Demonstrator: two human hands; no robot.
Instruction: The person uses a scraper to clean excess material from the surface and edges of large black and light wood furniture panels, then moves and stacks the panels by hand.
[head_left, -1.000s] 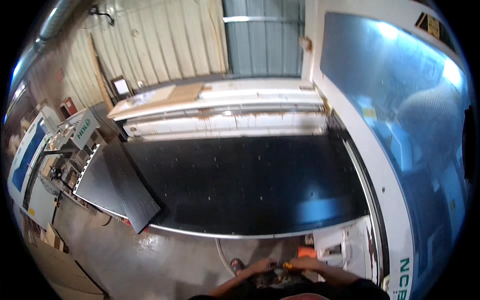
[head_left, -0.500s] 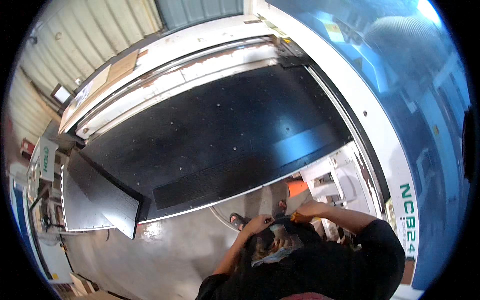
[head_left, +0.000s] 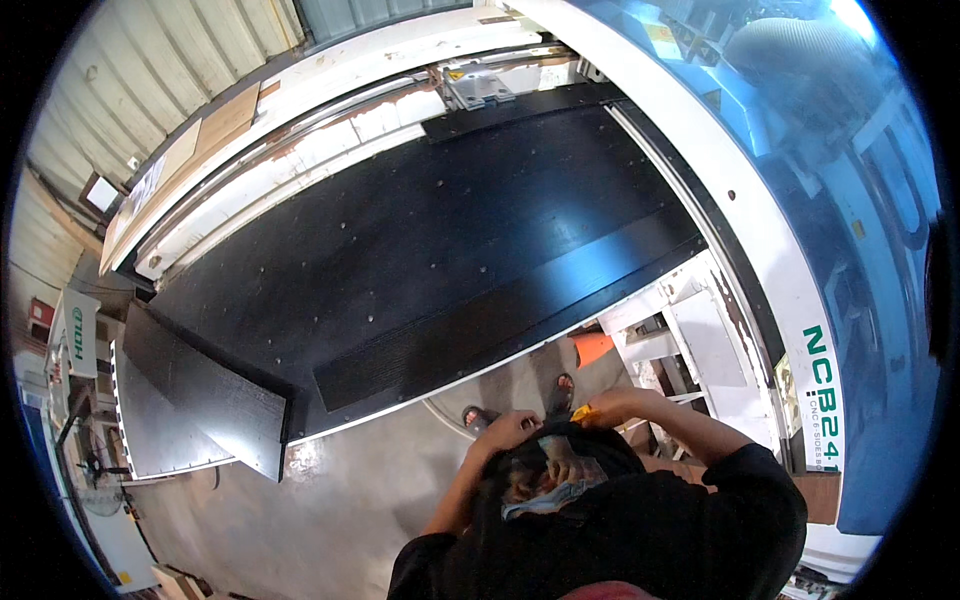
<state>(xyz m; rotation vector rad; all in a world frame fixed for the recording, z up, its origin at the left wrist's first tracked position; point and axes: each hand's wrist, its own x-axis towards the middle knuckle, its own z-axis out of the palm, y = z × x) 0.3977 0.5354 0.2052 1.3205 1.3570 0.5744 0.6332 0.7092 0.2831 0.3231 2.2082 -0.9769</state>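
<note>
My right hand (head_left: pixel 608 407) is at my waist, closed round a small yellow-orange object (head_left: pixel 581 413); most of it is covered by the fingers, so its kind does not show. Beside it, my left hand (head_left: pixel 510 430) rests against the front of my black shirt (head_left: pixel 640 510) with its fingers curled; whatever they may hold is hidden. Both hands are apart from the black machine table (head_left: pixel 390 240) in front of me. A long dark panel (head_left: pixel 420 360) lies along that table's near edge. On the far rail sits a metal clamp carriage (head_left: pixel 477 88), with a dark strip (head_left: pixel 520 112) at it.
A blue translucent hood (head_left: pixel 860 260) on a white machine frame (head_left: pixel 700 130) rises at the right. Dark boards (head_left: pixel 200 390) lie at the table's left end. Wooden boards (head_left: pixel 225 125) rest along the back ledge. An orange piece (head_left: pixel 592 349) is below the table edge.
The clamp carriage has slid leftward along the far rail from the back corner, and a dark strip now shows beside it. My hands stay at my waist; the view has shifted slightly.
</note>
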